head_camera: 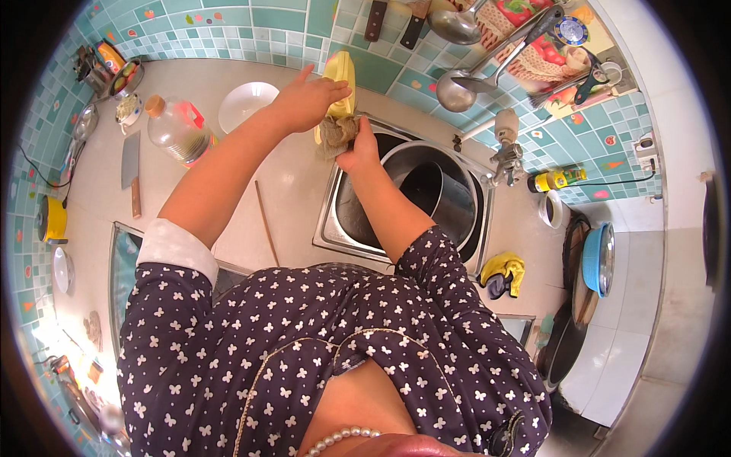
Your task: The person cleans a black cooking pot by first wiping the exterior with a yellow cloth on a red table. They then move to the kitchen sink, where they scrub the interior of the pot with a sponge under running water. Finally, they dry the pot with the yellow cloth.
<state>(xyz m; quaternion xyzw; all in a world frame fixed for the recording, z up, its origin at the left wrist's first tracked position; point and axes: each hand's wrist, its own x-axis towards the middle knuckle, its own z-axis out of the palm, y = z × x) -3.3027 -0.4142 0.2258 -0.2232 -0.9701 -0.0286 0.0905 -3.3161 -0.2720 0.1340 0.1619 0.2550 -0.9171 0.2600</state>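
Over the worktop by the sink's far left corner, my left hand (311, 100) reaches forward with its fingers across a yellow plastic bottle (341, 68). Its thumb stands apart, and I cannot tell whether the hand grips the bottle. Just below, my right hand (363, 147) is closed on a crumpled brown cloth or scrubber (338, 135), in front of the bottle's lower part. My right forearm passes over the stainless-steel sink (326, 231). Inside the sink is a large round metal basin (394, 153), and a dark pot (448, 197) lies tilted in it.
Left on the worktop are a white bowl (243, 103), a large plastic bottle (177, 128), a cleaver (131, 165) and a chopstick (265, 223). To the right are a tap (505, 157) and a yellow-and-grey cloth (503, 274). Ladles (457, 94) hang above the sink.
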